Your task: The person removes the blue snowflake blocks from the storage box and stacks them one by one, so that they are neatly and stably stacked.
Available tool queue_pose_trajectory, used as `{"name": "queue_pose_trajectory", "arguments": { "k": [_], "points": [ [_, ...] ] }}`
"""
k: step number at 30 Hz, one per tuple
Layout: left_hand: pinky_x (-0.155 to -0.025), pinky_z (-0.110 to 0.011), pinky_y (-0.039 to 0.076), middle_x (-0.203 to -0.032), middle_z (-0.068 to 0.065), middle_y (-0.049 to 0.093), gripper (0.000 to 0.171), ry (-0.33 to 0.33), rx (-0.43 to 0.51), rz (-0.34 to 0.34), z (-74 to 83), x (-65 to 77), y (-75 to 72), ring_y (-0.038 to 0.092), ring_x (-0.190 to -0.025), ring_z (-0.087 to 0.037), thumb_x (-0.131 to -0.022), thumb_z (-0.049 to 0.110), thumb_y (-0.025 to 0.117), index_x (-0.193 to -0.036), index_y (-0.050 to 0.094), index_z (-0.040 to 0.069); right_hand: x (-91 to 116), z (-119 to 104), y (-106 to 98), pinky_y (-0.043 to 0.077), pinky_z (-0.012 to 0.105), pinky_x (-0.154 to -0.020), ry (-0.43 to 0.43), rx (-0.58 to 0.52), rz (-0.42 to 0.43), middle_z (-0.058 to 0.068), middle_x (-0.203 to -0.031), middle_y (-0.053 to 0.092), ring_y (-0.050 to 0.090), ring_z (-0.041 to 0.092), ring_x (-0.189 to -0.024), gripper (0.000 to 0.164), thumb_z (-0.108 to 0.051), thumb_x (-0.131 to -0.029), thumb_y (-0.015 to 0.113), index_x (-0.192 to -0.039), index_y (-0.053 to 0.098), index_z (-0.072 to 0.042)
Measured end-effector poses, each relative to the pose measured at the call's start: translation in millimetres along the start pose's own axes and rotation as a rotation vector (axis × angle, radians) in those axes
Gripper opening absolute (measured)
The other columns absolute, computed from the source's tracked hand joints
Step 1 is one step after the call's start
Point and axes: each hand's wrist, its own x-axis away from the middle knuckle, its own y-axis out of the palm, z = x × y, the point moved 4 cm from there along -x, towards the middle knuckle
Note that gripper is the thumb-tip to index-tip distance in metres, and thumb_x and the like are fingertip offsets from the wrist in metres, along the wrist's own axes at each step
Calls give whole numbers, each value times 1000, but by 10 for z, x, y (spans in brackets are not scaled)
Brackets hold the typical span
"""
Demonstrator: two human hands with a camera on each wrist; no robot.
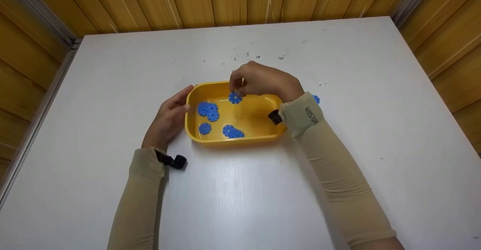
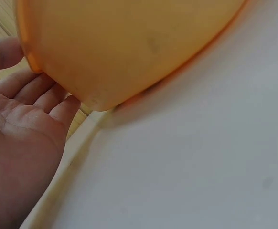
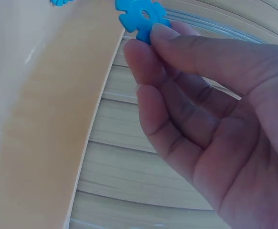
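A yellow plastic tub (image 1: 251, 114) stands on the white table with several blue notched discs inside. My right hand (image 1: 263, 80) is over its far side and pinches one blue notched disc (image 1: 235, 99) between thumb and fingertips. In the right wrist view the pinched disc (image 3: 141, 14) shows a hole in its middle and slots round its edge. At the tub's left end my left hand (image 1: 171, 116) holds the wall, thumb at the rim and fingers against the outside. The left wrist view shows those fingers (image 2: 43, 93) under the rim.
Inside the tub, a cluster of discs (image 1: 208, 110) lies at the left, a single disc (image 1: 205, 128) below it, and overlapping discs (image 1: 233, 131) by the near wall. Another blue disc (image 1: 316, 99) lies on the table beyond my right sleeve. Wood-patterned panels (image 1: 225, 2) border the table.
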Motion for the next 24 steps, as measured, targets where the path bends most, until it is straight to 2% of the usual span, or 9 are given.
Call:
{"name": "queue_pose_trajectory", "arguments": {
  "k": [5,12,19,24],
  "points": [
    [-114,-29,33,-156,-3,32,58,0,6,6,5,13,-9,27,-145,-14,-94,-6,48,-148,36,10,83,88,-58,56,29,-83,-6,-6,35,3,-101,70,63,19,-90,16,-7,-91,63,-106,69,-7],
    [-115,-30,32,-157,-2,31,58,-1,-12,8,15,25,2,26,-146,-14,-94,-5,47,-149,35,10,204,217,-128,57,31,-86,-7,-17,100,6,-104,71,65,21,-92,18,-6,-90,65,-106,70,-5],
    [-114,-28,33,-156,-4,33,58,-3,9,2,2,23,1,28,-145,-15,-94,-6,47,-149,34,9,360,375,-175,58,32,-83,-75,-22,224,9,-101,70,65,21,-87,14,-4,-87,67,-101,71,-3],
    [-114,-27,33,-156,-4,33,60,-11,20,-6,-15,16,-7,28,-145,-15,-94,-5,48,-150,31,7,484,527,-187,58,30,-81,-56,-40,303,8,-102,70,64,19,-86,15,-5,-88,67,-101,72,-3]
  ]
}}
